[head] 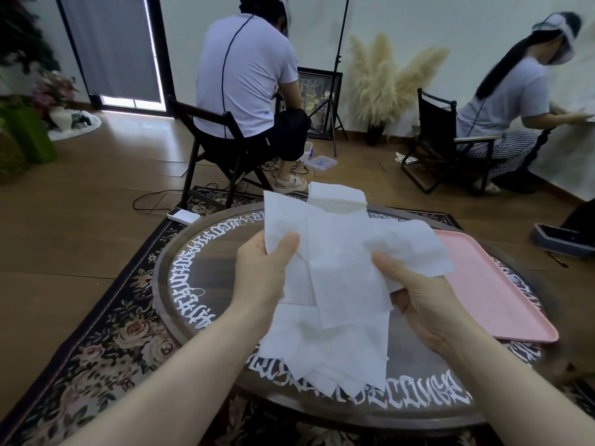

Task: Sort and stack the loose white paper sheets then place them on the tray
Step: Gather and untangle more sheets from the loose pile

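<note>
Both of my hands hold a loose bunch of white paper sheets above a round dark table. My left hand pinches the bunch's left edge with the thumb on top. My right hand grips its right side. More white sheets lie spread on the table beneath, near its front. A neat stack of white sheets sits at the table's far edge. A pink tray rests on the right part of the table with nothing visible on it.
The table bears white lettering around its rim and stands on a floral rug. Two seated people on folding chairs work beyond it. A white power bank lies on the floor at the far left of the table.
</note>
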